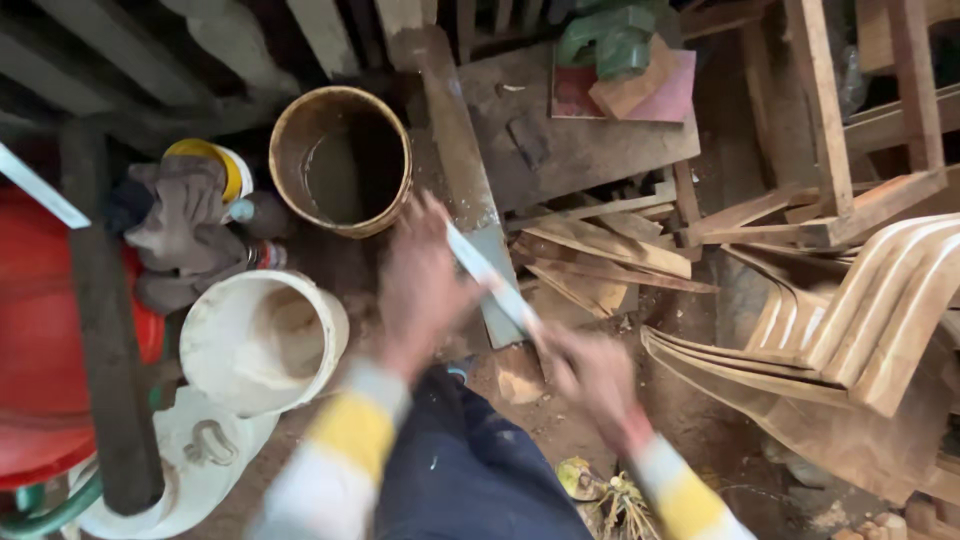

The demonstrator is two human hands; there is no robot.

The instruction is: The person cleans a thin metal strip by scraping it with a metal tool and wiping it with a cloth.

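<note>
My right hand (592, 378) is closed around the lower end of a thin pale strip (492, 277), like a flat blade or slat, that slants up to the left. The strip's upper end meets the fingers of my left hand (420, 285), which is blurred with its fingers spread against it. Both hands hover over a dirt floor above my dark-trousered knee (470, 470). My sleeves are striped white and yellow.
A brown bucket (340, 160) and a white bucket (262, 340) stand at the left, beside a heap of rags (180, 230) and a red container (40, 330). A grey plank (462, 160) and wood offcuts (600, 255) lie ahead. Stacked curved wooden pieces (860, 320) fill the right.
</note>
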